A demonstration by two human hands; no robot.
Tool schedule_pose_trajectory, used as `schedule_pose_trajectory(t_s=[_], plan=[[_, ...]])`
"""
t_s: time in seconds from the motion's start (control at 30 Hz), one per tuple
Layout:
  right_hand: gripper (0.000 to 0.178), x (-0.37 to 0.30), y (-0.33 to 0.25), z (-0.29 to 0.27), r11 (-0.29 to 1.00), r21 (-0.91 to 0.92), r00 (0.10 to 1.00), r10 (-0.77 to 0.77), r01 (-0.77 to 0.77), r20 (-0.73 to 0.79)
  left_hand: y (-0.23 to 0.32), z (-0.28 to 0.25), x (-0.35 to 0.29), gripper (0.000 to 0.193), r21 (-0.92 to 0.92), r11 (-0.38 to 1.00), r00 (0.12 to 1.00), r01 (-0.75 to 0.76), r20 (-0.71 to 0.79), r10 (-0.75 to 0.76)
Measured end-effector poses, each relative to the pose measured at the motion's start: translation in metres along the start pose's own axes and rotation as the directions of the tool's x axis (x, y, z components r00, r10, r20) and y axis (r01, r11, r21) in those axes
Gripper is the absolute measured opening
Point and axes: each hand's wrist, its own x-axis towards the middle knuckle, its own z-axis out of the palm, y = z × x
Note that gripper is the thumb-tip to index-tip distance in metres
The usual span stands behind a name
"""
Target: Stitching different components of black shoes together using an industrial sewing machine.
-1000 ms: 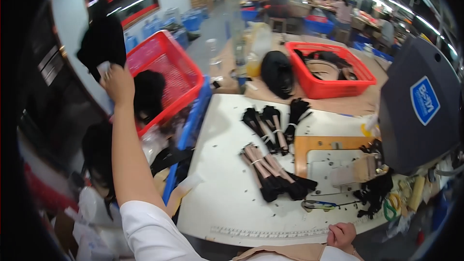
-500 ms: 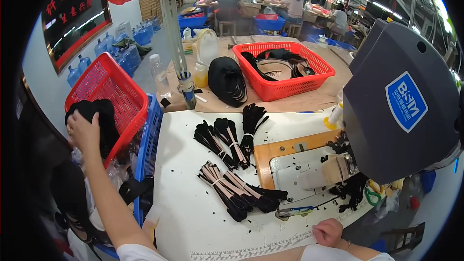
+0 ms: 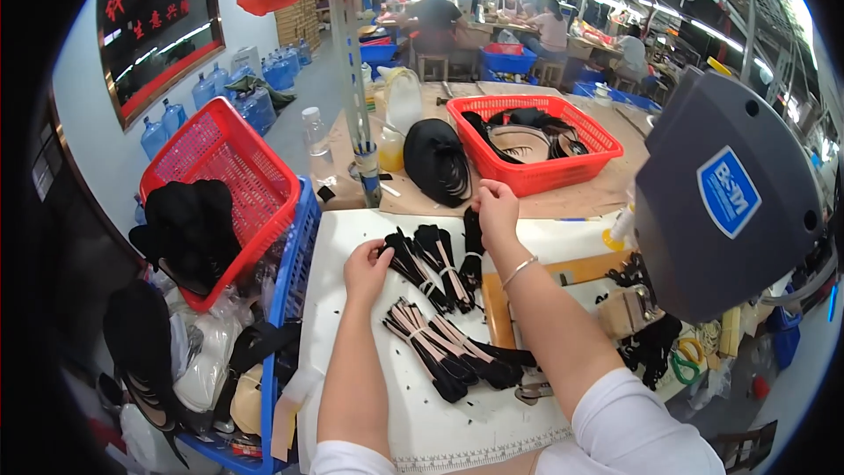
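Observation:
Several bundles of black straps with beige undersides, tied with pale bands, lie on the white sewing table (image 3: 345, 387). My left hand (image 3: 365, 273) has its fingers curled at the far end of the left strap bundle (image 3: 409, 266). My right hand (image 3: 498, 211) reaches across the table, its fingers closed at the far end of the upright strap bundle (image 3: 472, 251); it hides part of that end. Between them lies a middle strap bundle (image 3: 440, 264). Nearer to me, two more bundles (image 3: 422, 343) lie side by side, untouched.
The dark sewing machine head (image 3: 703, 202) looms at the right. A tilted red basket (image 3: 281, 189) with black pieces stands on a blue crate (image 3: 286, 290) at the left. Beyond the table are a red basket (image 3: 536, 178) of strap pieces and a black stack (image 3: 433, 163). Green-handled scissors (image 3: 686, 361) lie at the right.
My left hand has left the black pieces in the tilted basket and come to the left bundle. My right hand has moved from the table's near edge to the far bundle. The view has shifted.

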Motion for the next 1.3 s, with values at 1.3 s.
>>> schedule_pose_trajectory(t_s=[1.3], plan=[[0.017,-0.024,0.002,0.011,-0.241,-0.459,0.133,-0.753,0.855,0.644,-0.001,0.024,0.02,0.021,0.035,0.996,0.994,0.086,-0.067,-0.084]])
